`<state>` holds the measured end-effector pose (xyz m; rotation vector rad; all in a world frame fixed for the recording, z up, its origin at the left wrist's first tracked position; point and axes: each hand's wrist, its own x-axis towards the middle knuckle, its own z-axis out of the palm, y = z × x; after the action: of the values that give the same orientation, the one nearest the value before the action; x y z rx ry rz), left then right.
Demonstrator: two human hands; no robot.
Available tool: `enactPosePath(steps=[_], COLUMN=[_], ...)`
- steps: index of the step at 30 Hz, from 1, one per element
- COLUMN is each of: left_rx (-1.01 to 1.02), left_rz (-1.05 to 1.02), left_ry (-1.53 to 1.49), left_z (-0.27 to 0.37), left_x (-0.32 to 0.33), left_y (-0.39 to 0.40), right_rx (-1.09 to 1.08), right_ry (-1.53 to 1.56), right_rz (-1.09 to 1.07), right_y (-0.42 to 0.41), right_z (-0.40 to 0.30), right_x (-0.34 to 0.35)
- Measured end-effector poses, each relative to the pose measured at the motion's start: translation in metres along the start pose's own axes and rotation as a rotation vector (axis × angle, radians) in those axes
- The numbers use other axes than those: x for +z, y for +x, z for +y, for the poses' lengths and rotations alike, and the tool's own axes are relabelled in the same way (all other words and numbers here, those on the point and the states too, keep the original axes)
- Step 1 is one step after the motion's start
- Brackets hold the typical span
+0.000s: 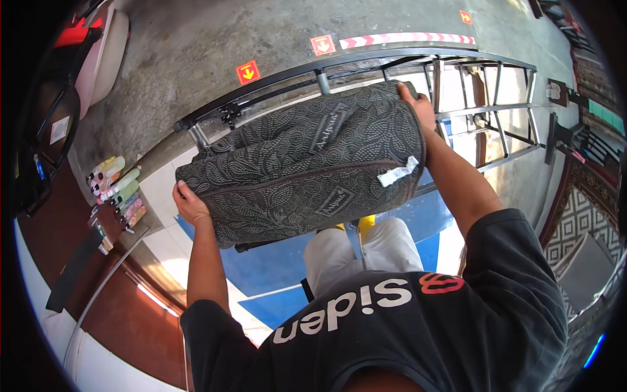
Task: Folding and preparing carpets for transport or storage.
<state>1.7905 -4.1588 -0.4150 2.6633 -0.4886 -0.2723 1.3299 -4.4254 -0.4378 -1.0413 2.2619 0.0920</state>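
A large dark grey patterned fabric cushion or folded mattress [294, 171] spans the space between my hands, with woven brand patches and a small white tag on its side. My left hand [192, 203] grips its left end, the thumb on top. On the far right corner, my right hand [419, 105] holds the other end, its thumb on the upper face. Behind and partly beneath the fabric piece runs a black and silver metal frame [490, 112]; whether the piece rests on it I cannot tell.
Blue mats [269, 264] lie on the floor around my legs. Bottles [127, 186] stand on a ledge at the left, beside a brown surface [117, 294]. Arrow stickers [248, 72] and striped tape [406, 39] mark the grey concrete. A patterned rug [578, 215] is at the right.
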Motion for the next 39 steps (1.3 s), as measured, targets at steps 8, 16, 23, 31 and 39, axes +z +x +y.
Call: enactPosePath(steps=[8,16,23,31,39], left_rx=[0.36,1.074,1.218,0.736,0.647], left_rz=[0.272,-0.852,-0.796,-0.879,-0.83], left_ry=[-0.118,-0.214,0.338,0.787,0.713], left_z=[-0.007,0.079,0.133,0.152,0.114], left_x=[-0.034,0.025,0.133,0.158,0.144], left_y=[-0.01,-0.36,-0.432,-0.427,-0.415], right_rx=[-0.291,-0.469,-0.676,-0.645,-0.58], right_ry=[0.739,-0.91,-0.645,-0.622,-0.602], right_rz=[-0.46,-0.226,0.015,-0.095,-0.247], right_y=[0.038,0.102,0.108,0.091,0.044], right_z=[0.072,0.291,0.318,0.325,0.346], right_x=[-0.007,-0.125,-0.097,-0.104,-0.09])
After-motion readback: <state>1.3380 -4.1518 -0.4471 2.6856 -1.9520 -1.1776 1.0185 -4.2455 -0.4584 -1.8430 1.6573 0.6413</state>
